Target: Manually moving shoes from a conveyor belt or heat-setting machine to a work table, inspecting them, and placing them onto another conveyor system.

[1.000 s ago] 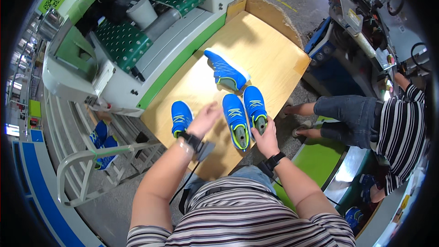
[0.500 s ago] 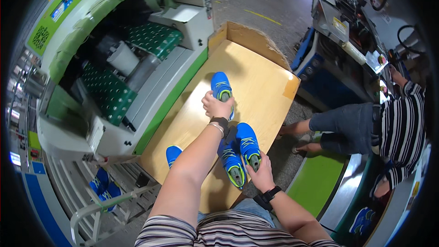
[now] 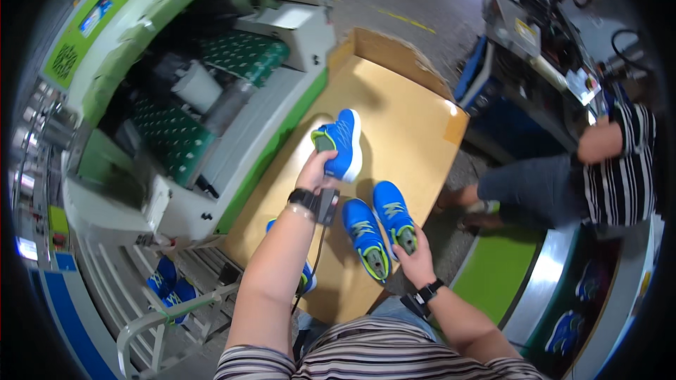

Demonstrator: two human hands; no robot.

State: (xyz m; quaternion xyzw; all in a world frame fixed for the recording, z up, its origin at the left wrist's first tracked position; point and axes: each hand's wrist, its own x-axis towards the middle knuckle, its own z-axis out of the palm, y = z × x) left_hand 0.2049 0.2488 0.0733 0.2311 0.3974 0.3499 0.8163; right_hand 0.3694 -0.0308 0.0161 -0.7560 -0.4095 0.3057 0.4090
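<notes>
My left hand point(image 3: 315, 171) is closed on the heel end of a blue sneaker point(image 3: 345, 142), which is tipped so its white sole edge faces right. Two more blue sneakers lie side by side nearer to me, toes pointing away. My right hand point(image 3: 419, 262) grips the heel of the right one point(image 3: 391, 205), with fingers at its lime-lined opening. Beside it, the left one point(image 3: 362, 229) is untouched. Another blue sneaker point(image 3: 308, 280) is mostly hidden under my left forearm. All rest on or above a light wooden tabletop point(image 3: 415, 127).
At left stands a white and green machine point(image 3: 246, 190) with a dotted green belt. A rack point(image 3: 141, 302) below it holds blue sneakers point(image 3: 169, 288). On the right, a co-worker in a striped shirt point(image 3: 620, 169) stands near another machine point(image 3: 507, 98) and a conveyor carrying sneakers point(image 3: 565, 331). Cardboard point(image 3: 401, 56) edges the table's far end.
My left hand has turned its sneaker from sole-down onto its side, swinging the heel leftward. The pair by my right hand has shifted slightly right in view. The co-worker's arm has moved.
</notes>
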